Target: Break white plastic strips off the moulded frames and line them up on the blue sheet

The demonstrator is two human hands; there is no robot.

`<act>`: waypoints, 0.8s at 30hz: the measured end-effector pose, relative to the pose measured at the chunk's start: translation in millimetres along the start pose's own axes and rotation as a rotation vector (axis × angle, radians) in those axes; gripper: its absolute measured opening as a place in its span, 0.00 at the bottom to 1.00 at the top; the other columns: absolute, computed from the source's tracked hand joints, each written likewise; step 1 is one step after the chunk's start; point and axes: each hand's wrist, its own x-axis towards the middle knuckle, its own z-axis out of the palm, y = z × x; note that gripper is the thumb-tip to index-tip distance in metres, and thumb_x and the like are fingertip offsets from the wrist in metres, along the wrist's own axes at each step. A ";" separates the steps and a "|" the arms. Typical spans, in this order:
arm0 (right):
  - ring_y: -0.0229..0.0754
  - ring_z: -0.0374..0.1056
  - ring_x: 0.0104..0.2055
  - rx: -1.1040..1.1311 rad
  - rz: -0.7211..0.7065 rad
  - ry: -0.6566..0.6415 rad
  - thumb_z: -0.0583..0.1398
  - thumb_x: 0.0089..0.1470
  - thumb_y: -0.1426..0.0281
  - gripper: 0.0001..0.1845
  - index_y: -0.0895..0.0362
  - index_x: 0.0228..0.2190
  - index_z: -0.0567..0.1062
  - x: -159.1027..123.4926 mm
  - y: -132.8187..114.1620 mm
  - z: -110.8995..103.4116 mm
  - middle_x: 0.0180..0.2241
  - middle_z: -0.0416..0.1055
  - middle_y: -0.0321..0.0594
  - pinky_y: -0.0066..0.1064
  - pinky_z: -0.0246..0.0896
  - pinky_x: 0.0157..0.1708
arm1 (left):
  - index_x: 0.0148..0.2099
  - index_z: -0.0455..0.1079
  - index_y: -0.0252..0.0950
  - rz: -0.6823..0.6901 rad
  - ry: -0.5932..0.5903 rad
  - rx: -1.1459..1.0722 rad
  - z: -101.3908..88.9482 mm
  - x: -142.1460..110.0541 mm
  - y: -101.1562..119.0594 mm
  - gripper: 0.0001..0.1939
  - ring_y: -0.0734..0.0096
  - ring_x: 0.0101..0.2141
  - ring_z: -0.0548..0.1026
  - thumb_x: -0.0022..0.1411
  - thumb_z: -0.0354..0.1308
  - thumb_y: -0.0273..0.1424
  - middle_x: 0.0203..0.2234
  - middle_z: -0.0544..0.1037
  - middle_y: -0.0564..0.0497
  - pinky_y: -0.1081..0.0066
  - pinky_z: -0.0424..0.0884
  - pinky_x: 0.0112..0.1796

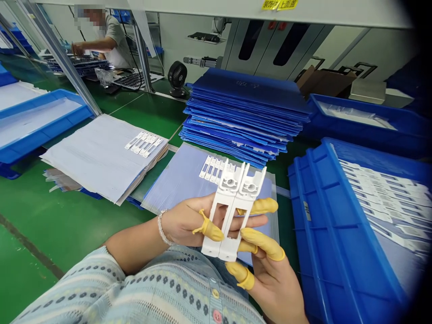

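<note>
Two white moulded plastic parts (232, 207) stand side by side, each a long frame with rectangular openings. My left hand (187, 222), wearing yellow finger cots and a beaded bracelet, grips them from behind, with a cotted thumb on the near face. My right hand (266, 270) presses cotted fingertips against their lower right edge. A row of similar white parts (211, 170) lies on a translucent blue sheet (175, 180) just behind my hands. Another group (145, 144) rests on a stack of pale sheets (97, 157).
A tall stack of blue corrugated sheets (243, 117) stands ahead on the green bench (148, 112). To my right, a blue crate (337, 225) holds rows of white parts. Blue trays sit left and back right. A co-worker's hands (78, 48) work at the far bench, near a black fan (177, 78).
</note>
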 end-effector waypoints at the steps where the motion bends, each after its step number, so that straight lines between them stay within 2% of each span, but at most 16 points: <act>1: 0.36 0.72 0.38 -0.008 -0.003 -0.003 0.61 0.56 0.76 0.28 0.46 0.55 0.62 0.0 -0.3 -0.2 0.37 0.74 0.34 0.26 0.69 0.41 | 0.62 0.62 0.42 0.001 -0.015 0.008 -0.1 0.1 0.3 0.34 0.58 0.64 0.50 0.54 0.49 0.15 0.66 0.51 0.48 0.58 0.60 0.58; 8: 0.35 0.71 0.39 -0.044 -0.045 0.014 0.60 0.56 0.77 0.26 0.47 0.54 0.63 4.2 -2.8 1.1 0.39 0.72 0.35 0.23 0.68 0.42 | 0.63 0.60 0.40 0.008 -0.088 0.072 -2.1 -1.3 2.5 0.34 0.58 0.65 0.48 0.56 0.51 0.15 0.66 0.49 0.46 0.56 0.55 0.60; 15: 0.40 0.71 0.41 -0.284 -0.158 0.015 0.58 0.59 0.71 0.16 0.50 0.49 0.65 3.1 1.1 -1.6 0.41 0.71 0.40 0.29 0.68 0.43 | 0.61 0.63 0.40 -0.020 -0.046 0.070 -2.0 -4.7 -1.7 0.33 0.56 0.65 0.48 0.54 0.54 0.16 0.66 0.51 0.46 0.53 0.51 0.61; 18: 0.43 0.70 0.44 -0.412 -0.214 0.009 0.57 0.60 0.70 0.17 0.52 0.51 0.64 5.8 1.5 -3.1 0.43 0.72 0.43 0.33 0.67 0.45 | 0.61 0.63 0.38 -0.040 0.009 0.062 -3.5 -6.0 -3.8 0.34 0.52 0.64 0.49 0.52 0.55 0.16 0.65 0.53 0.43 0.51 0.51 0.60; 24: 0.43 0.71 0.36 -0.529 -0.301 -0.031 0.54 0.60 0.73 0.15 0.53 0.49 0.63 17.0 -6.0 -0.7 0.34 0.72 0.40 0.32 0.68 0.35 | 0.60 0.65 0.38 0.010 0.048 0.073 -7.7 -5.4 -5.3 0.32 0.54 0.63 0.54 0.51 0.56 0.17 0.63 0.57 0.44 0.56 0.55 0.59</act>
